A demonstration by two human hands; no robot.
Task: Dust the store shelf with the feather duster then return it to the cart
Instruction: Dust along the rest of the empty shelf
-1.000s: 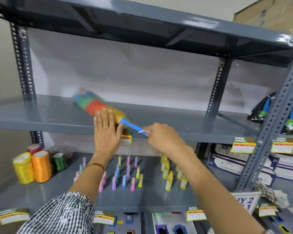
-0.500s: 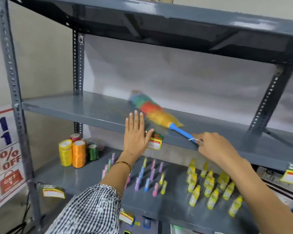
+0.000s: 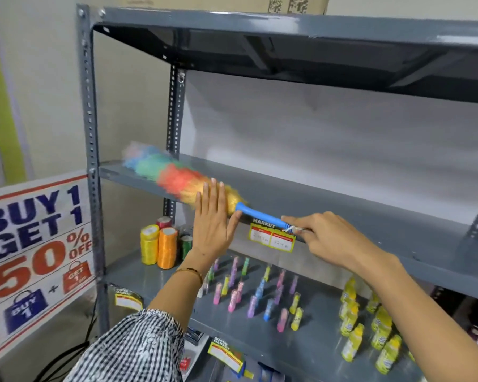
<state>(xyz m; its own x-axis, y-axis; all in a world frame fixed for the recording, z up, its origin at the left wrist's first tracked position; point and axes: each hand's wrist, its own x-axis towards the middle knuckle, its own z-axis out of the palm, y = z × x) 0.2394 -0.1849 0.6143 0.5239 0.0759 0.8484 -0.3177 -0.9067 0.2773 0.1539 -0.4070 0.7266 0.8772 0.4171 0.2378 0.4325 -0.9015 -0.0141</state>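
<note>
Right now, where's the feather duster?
In the head view the feather duster lies on the left part of the middle shelf, its blue handle held by the right hand, with the open left hand just in front.

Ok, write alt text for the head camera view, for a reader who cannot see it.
A person's right hand holds the blue plastic handle of a rainbow-coloured feather duster, its fluffy head lying on an otherwise bare grey metal shelf. The open left hand is raised flat at the shelf's front edge. Thread spools and small bottles fill the shelf below.
</note>
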